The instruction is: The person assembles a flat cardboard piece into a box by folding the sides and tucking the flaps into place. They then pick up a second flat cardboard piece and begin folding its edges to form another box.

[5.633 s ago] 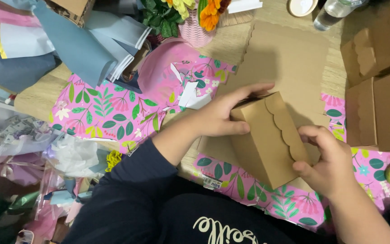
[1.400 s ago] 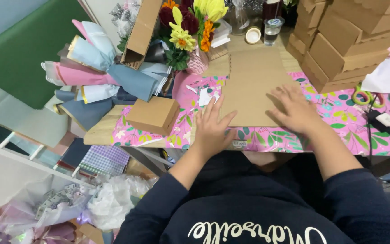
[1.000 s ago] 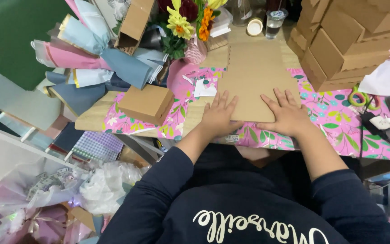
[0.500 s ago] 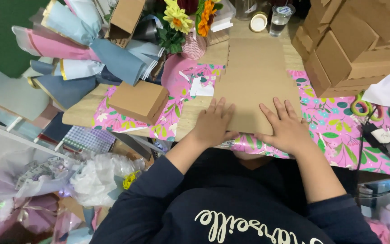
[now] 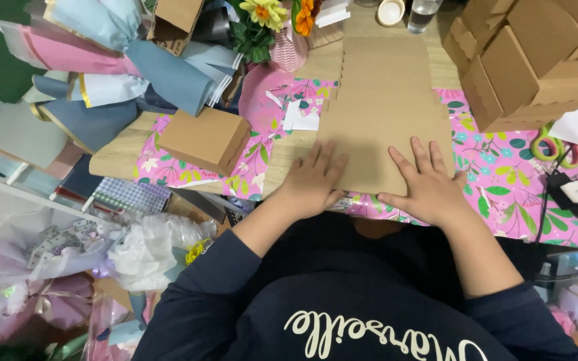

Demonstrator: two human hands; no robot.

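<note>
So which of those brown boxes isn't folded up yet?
The flat cardboard sheet under both hands; the box left of it and the stack at right are assembled.

The flat cardboard sheet's [image 5: 382,113] near edge lay hidden under both hands; the stacked boxes [image 5: 530,60] ran off the top edge. The glass [image 5: 424,13] was cropped too.

Single head view, steep downward look, close above table [image 5: 122,150] and lap
</note>
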